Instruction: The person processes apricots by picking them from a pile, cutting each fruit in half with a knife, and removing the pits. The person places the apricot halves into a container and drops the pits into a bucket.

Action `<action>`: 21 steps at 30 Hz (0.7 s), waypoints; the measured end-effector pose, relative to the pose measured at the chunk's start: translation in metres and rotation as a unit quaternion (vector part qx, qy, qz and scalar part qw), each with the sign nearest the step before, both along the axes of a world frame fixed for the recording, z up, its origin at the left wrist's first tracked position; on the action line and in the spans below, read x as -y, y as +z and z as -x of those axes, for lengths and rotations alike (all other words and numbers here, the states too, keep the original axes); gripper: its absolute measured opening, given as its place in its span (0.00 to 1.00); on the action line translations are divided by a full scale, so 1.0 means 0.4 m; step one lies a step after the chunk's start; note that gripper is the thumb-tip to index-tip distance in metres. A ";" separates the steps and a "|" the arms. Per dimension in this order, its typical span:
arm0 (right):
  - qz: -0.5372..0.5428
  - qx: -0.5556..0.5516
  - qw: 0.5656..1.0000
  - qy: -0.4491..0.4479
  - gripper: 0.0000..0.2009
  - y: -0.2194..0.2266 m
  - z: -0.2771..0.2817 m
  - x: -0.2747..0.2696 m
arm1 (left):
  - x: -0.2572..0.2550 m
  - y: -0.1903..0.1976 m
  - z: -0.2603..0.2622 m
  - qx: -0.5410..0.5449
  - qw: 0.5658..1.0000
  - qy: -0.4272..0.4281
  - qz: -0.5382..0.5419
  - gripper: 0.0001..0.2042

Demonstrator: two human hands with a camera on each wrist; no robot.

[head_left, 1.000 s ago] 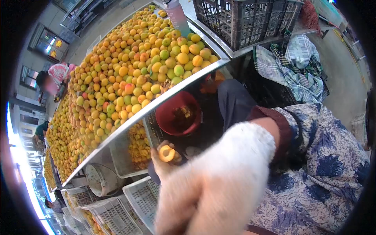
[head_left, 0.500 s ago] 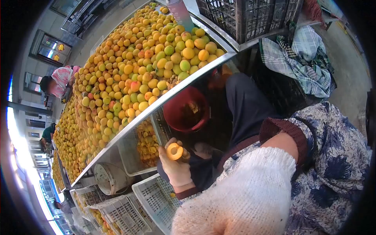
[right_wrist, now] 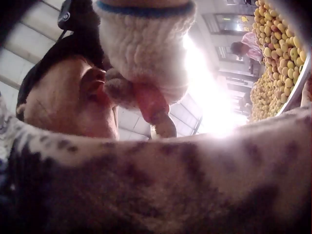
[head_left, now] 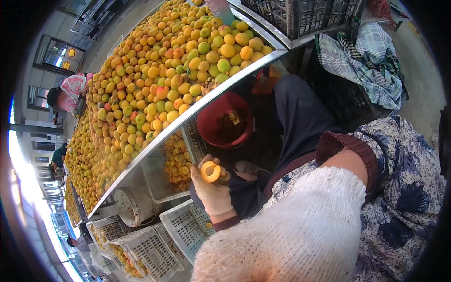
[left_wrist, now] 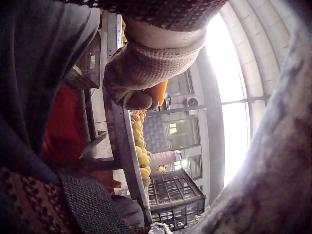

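My gloved left hand (head_left: 212, 195) holds a halved apricot (head_left: 210, 172), its cut face and pit hollow turned up, above my lap. In the left wrist view, the curled fingers wrap an orange piece of the fruit (left_wrist: 158, 92). Close before the head camera is my right hand (head_left: 282, 237) in a white knitted glove, its fingers out of that view. The right wrist view has this hand raised beside the person's mouth, gripping a small knife (right_wrist: 150, 103) by its red handle, with the short blade (right_wrist: 165, 127) pointing down.
A metal-edged table (head_left: 178, 121) heaped with apricots (head_left: 155, 73) runs along the left. Below it are a red basin (head_left: 216, 134), a tub of apricot pieces (head_left: 155, 188), a white bucket (head_left: 129, 207) and plastic crates (head_left: 188, 223). A black crate (head_left: 305, 19) and checked cloth (head_left: 361, 66) lie beyond.
My right hand has moved back toward the head camera, uncovering the left wrist. The left hand still holds the halved apricot, and the head view has shifted slightly.
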State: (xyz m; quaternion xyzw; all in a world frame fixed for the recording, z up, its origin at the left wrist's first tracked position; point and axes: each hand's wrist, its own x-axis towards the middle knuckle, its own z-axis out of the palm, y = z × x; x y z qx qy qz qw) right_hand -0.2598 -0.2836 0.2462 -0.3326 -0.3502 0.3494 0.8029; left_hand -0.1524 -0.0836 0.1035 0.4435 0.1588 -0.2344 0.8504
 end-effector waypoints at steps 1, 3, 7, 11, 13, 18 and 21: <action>0.000 0.002 1.000 -0.002 0.13 0.000 -0.008 0.000 | -0.001 -0.002 -0.005 0.000 1.000 0.000 -0.001 0.26; -0.002 0.003 1.000 -0.002 0.13 -0.002 -0.010 0.008 | -0.010 -0.007 -0.007 -0.002 0.999 -0.021 0.037 0.25; 0.003 0.010 1.000 -0.005 0.13 -0.001 -0.006 0.001 | -0.005 -0.009 -0.003 0.017 1.000 -0.015 0.015 0.25; 0.005 0.013 1.000 -0.009 0.13 0.000 -0.006 -0.012 | -0.011 -0.010 -0.007 -0.005 1.000 -0.003 0.013 0.25; 0.007 0.013 1.000 -0.012 0.13 0.000 -0.005 -0.016 | 0.000 -0.006 -0.004 -0.003 1.000 -0.008 0.018 0.25; 0.012 0.017 1.000 -0.018 0.13 0.006 -0.036 -0.011 | 0.023 0.019 0.008 -0.030 0.997 0.063 -0.016 0.25; 0.020 0.023 0.999 -0.020 0.13 0.015 -0.037 -0.035 | 0.009 0.004 0.000 -0.047 0.997 0.047 0.023 0.25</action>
